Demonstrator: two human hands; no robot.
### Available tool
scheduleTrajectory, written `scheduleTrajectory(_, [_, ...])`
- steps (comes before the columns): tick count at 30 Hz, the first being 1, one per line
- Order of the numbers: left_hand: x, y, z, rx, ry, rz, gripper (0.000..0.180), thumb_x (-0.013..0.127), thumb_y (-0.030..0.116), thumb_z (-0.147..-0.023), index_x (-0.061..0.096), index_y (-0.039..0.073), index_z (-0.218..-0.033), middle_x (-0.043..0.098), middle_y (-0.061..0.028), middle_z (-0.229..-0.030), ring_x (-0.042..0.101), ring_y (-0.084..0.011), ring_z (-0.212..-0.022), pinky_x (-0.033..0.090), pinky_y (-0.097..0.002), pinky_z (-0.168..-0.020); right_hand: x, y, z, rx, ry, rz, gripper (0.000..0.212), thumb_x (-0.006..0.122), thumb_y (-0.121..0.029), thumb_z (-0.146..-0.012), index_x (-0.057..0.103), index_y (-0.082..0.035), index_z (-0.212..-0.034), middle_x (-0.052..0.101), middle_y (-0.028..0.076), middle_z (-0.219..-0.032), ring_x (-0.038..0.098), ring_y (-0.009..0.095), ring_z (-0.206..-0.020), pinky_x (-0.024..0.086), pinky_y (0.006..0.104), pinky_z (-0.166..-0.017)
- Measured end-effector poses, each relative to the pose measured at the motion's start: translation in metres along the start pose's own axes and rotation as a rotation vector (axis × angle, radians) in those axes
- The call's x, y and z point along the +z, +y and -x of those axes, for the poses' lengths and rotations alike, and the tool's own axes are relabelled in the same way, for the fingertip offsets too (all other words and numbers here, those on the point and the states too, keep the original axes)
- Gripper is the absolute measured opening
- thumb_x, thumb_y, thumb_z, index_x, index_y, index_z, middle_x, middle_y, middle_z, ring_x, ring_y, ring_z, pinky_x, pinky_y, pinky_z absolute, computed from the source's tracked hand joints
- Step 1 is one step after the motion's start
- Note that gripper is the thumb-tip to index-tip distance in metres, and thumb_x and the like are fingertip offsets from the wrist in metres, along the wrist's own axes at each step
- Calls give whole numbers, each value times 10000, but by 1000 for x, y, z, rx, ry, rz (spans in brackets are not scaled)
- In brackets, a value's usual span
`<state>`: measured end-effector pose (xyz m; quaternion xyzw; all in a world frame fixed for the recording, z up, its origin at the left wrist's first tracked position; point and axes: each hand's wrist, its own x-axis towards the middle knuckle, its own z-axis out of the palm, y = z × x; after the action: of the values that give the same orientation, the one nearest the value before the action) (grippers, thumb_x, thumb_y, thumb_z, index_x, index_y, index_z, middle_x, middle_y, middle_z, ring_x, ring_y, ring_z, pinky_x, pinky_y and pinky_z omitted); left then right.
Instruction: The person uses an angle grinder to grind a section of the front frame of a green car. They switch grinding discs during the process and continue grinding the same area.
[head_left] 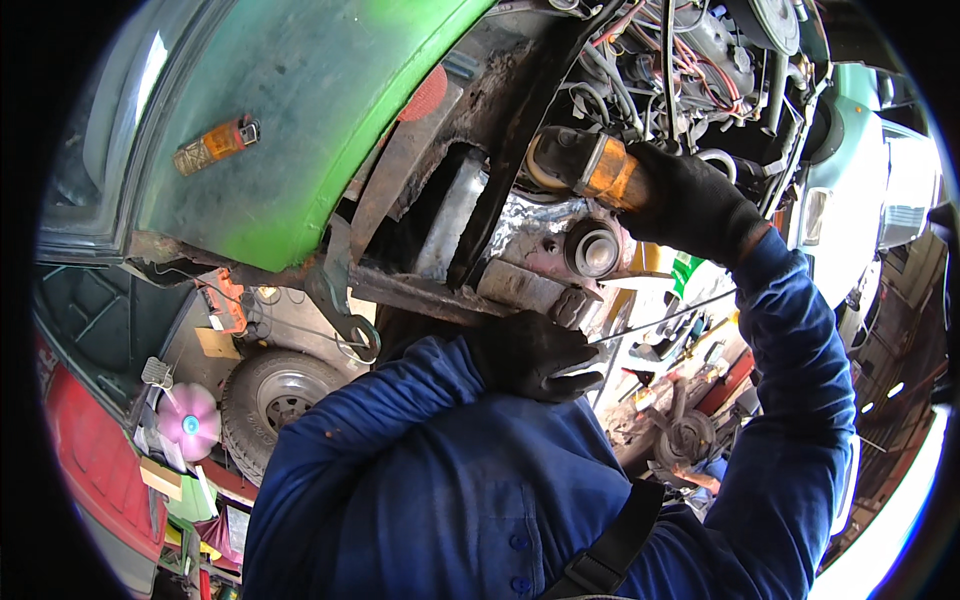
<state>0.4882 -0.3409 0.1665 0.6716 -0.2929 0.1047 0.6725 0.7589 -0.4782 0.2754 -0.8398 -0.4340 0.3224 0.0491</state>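
My right hand (690,205), in a black glove, is closed around the orange handle of a tool (590,168). The tool's dark head end points left, up against the rusty metal under the green fender (300,110). My fingers wrap fully round the handle, so that grip is shut tight on the tool.

My left hand (535,352), also in a black glove, sits lower and nearer, just below the rusty frame (500,285). Its fingers curl in, and a thin rod (665,320) runs from it out to the right. I cannot tell whether the fingers actually pinch the rod or only lie next to it. The hand rests near a round grey fitting (595,250) set in the pinkish metal between my two hands.

Both sleeves are blue, and a black strap (610,555) crosses my chest at the near edge.

An orange side lamp (215,145) sits on the fender at the left. Far right of the tool, a tangle of wires and hoses (680,60) fills the engine bay. To the lower left a tyre (280,395) lies beside a pink fan (190,422) and a red panel (95,470). To the right, between my arms, metal parts (685,435) lie in a heap.
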Motion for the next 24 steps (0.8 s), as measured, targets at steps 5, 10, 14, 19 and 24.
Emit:
scheduleTrajectory(5, [0,0,1,-2,0,6,522,885,243,-925,715,-17,-1344,759,-149,-1024,764,-315,-801,626,-429,-666,-7,-1,4,83,-82,-56,792,937,-292,-846,621,-2,-1512,797,258,-1073,791,450,-979,635,492,-889])
scheduleTrajectory(10, [0,1,1,-30,-24,28,395,876,270,-926,775,42,-1233,770,-169,-1026,781,-343,-830,650,-457,-681,-7,-3,11,39,-86,-158,739,943,-296,-839,643,0,-1447,797,248,-1039,794,446,-951,640,500,-867])
scheduleTrajectory(14, [1,1,0,-46,-3,34,544,894,229,-930,698,-53,-1351,758,-167,-1036,762,-321,-735,627,-436,-641,-7,-4,23,88,-85,-111,804,929,-271,-851,596,25,-1520,794,260,-1042,790,442,-964,625,491,-877])
scheduleTrajectory(19, [0,4,-2,-39,3,1,534,908,225,-916,709,-52,-1327,775,-191,-1034,769,-329,-719,630,-444,-624,-8,-5,34,102,-5,-35,822,926,-298,-858,584,8,-1540,789,255,-1013,786,447,-940,618,499,-850])
scheduleTrajectory(24, [-1,7,-3,-59,8,-7,516,905,216,-919,720,-49,-1321,771,-178,-1013,764,-325,-713,628,-439,-621,-2,-15,29,-12,102,72,822,919,-327,-852,591,-20,-1541,786,246,-1040,783,459,-940,623,514,-853])
